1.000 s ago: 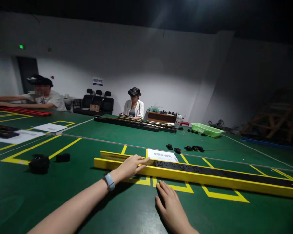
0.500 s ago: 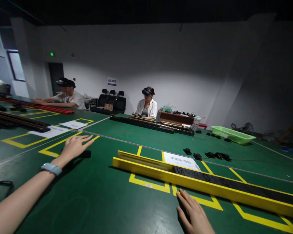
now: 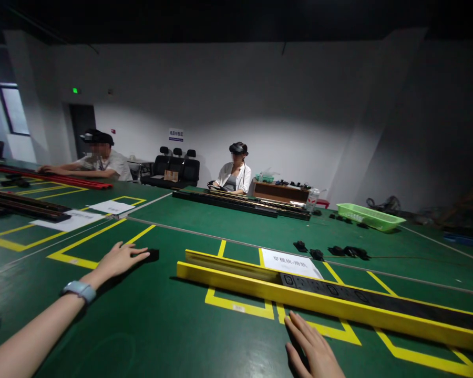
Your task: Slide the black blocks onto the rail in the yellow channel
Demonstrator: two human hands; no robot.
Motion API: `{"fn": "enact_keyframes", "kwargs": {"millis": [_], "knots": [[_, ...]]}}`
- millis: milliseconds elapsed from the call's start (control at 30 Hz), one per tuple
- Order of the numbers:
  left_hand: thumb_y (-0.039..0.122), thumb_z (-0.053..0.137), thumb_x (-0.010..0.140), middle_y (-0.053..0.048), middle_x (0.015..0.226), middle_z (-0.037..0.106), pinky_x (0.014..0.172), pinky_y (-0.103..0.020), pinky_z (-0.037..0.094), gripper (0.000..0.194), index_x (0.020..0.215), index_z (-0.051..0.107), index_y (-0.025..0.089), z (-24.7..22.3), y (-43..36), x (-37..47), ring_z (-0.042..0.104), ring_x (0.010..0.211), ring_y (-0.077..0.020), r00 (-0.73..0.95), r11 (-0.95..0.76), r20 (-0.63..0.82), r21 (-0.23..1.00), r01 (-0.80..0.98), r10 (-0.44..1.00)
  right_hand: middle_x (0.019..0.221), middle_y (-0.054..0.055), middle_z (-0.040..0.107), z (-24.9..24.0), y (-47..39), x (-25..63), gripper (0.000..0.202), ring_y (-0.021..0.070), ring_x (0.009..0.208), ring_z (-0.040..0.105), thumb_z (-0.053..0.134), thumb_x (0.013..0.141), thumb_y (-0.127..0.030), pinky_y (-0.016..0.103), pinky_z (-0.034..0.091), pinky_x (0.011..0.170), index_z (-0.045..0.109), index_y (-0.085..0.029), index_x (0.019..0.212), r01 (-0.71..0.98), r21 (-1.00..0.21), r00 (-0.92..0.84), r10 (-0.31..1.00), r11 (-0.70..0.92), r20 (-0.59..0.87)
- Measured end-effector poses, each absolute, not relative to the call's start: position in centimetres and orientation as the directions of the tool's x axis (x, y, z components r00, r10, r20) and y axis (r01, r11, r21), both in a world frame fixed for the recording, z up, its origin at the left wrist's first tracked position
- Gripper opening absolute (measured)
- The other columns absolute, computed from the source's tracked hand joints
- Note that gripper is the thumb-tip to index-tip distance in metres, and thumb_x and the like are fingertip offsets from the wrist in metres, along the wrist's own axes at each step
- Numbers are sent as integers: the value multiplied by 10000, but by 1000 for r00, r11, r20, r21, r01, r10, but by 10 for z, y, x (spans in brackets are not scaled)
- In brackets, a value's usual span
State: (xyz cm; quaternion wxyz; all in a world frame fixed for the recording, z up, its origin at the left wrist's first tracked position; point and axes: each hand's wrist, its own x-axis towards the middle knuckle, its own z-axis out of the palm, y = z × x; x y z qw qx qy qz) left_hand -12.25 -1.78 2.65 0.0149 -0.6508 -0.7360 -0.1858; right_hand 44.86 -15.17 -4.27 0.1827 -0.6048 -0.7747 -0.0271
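My left hand [image 3: 120, 260], with a light blue band on its wrist, lies over a small black block [image 3: 154, 255] on the green table. Its thumb and fingers are closed about the block, and only the right end of that piece shows. A long yellow rail [image 3: 228, 281] lies to the right, its channel opening upward. Black socket modules [image 3: 327, 289] sit inside the rail's right-hand stretch. In front of the rail, my right hand [image 3: 315, 346] is open, fingers extended and fingertips close to the near wall. The lower part of this hand is cut off by the frame.
Beyond the rail are a printed white sheet [image 3: 289, 262] and several small black parts [image 3: 349, 252]. A light green basket [image 3: 370, 216] stands at the far right. Long black rails [image 3: 236, 203] lie before a seated person [image 3: 234, 170]. Another person [image 3: 102, 163] works at the left.
My left hand has come down and closed about the black block, which has shifted slightly right. My right hand stays nearly still by the rail. The view has turned a little.
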Motion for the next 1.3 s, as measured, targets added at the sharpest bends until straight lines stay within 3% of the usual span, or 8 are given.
{"fn": "enact_keyframes", "kwargs": {"millis": [133, 300, 467, 700, 900, 967, 1100, 1300], "knots": [[734, 399, 722, -112, 1276, 581, 998, -415, 318, 675, 1117, 685, 268, 24, -4, -96, 440, 1221, -352, -46, 3, 181, 232, 973, 982, 1376, 83, 457, -18, -161, 438, 504, 286, 1278, 418, 398, 868, -432, 487, 361, 1060, 550, -185, 1280, 955, -174, -198, 952, 242, 235], [704, 396, 756, -73, 1214, 629, 969, -377, 360, 623, 1035, 725, 255, 21, 1, -80, 492, 1166, -320, -25, -42, 261, 246, 968, 965, 1406, 83, 405, -6, -166, 430, 526, 280, 1309, 367, 372, 877, -418, 486, 318, 1086, 506, -159, 1315, 966, -146, -192, 970, 214, 151], [680, 391, 776, -58, 1216, 625, 929, -375, 384, 599, 957, 749, 234, 20, -7, -81, 532, 1118, -306, -39, -41, 352, 219, 975, 935, 1399, 88, 413, -8, -165, 432, 520, 286, 1303, 374, 375, 880, -416, 491, 324, 1082, 513, -155, 1308, 965, -140, -199, 967, 222, 160], [611, 452, 782, -36, 1244, 609, 1038, -456, 246, 479, 946, 737, 263, 20, -11, -83, 451, 1205, -310, -71, -41, 429, 246, 968, 900, 1398, 77, 418, -4, -167, 430, 505, 278, 1303, 374, 382, 882, -413, 478, 328, 1083, 516, -175, 1307, 969, -131, -188, 968, 211, 164], [575, 489, 775, -59, 1195, 639, 1079, -508, 131, 424, 898, 734, 252, 25, -7, -82, 477, 1187, -300, -46, -105, 493, 274, 956, 869, 1405, 85, 401, -2, -167, 430, 524, 283, 1303, 372, 366, 886, -419, 492, 328, 1078, 492, -158, 1323, 968, -122, -203, 969, 220, 140], [568, 496, 772, -66, 1181, 647, 1085, -489, 151, 420, 897, 724, 238, 30, -6, -82, 500, 1173, -292, -57, -124, 521, 307, 944, 852, 1404, 90, 401, -3, -167, 432, 528, 285, 1301, 374, 367, 885, -419, 489, 330, 1077, 492, -152, 1323, 967, -118, -208, 968, 224, 138], [589, 492, 766, -85, 1185, 642, 1005, -371, 352, 505, 1023, 675, 194, 45, -10, -73, 556, 1123, -275, -83, -195, 516, 462, 865, 853, 1392, 88, 418, -5, -166, 433, 515, 290, 1288, 392, 384, 881, -419, 487, 347, 1066, 511, -162, 1309, 965, -114, -214, 961, 235, 174], [617, 538, 734, -90, 1051, 695, 872, -335, 464, 566, 1035, 680, 160, 57, -20, -40, 645, 952, -274, -52, -181, 266, 773, 608, 963, 1382, 84, 436, -3, -166, 431, 502, 289, 1280, 406, 390, 881, -411, 485, 357, 1061, 523, -173, 1301, 968, -110, -201, 960, 224, 193]]}}
